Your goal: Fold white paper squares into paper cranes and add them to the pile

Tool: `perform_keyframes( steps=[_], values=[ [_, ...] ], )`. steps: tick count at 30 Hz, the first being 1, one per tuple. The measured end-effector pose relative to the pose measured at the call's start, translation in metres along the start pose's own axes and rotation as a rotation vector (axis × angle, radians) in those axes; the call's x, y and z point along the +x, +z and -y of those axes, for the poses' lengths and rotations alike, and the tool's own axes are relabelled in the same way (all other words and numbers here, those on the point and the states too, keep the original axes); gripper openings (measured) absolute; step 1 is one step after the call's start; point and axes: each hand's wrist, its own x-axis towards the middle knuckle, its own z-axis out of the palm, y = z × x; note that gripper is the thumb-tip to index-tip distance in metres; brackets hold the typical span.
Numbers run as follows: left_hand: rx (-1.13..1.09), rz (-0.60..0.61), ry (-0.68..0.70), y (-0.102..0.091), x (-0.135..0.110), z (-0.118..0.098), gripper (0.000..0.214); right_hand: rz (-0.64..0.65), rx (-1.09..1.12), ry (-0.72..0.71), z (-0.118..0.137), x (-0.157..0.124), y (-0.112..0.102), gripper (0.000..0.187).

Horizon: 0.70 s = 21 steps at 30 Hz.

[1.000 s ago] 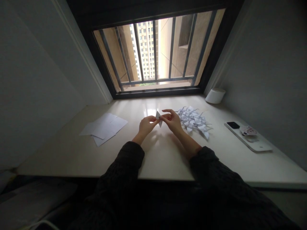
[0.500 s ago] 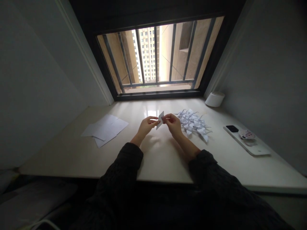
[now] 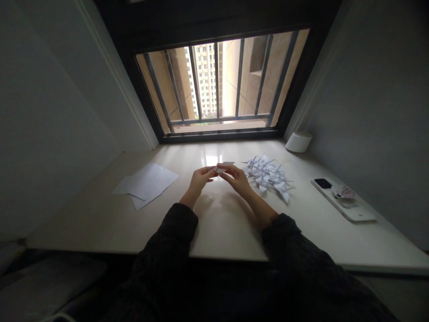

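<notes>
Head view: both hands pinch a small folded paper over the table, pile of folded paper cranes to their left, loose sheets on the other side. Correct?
Not quite. The head view shows the pile of folded paper cranes to the right of the hands, and the loose sheets to the left. The rest holds: left hand and right hand pinch the small folded paper over the table.
</notes>
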Motion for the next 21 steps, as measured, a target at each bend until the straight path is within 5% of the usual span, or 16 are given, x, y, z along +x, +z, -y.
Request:
perform_keyframes(
  steps=[5, 11, 21],
  values=[
    [0.027, 0.002, 0.048, 0.000, 0.000, -0.003, 0.045, 0.025, 0.014, 0.079, 0.000, 0.003, -0.005, 0.046],
    [0.176, -0.035, 0.403, 0.004, -0.006, -0.008, 0.046, -0.019, 0.187, 0.191, 0.005, 0.006, -0.010, 0.052],
    [0.425, -0.188, 0.610, 0.003, -0.012, -0.009, 0.020, -0.015, 0.301, 0.239, 0.003, 0.006, -0.007, 0.050]
  ],
)
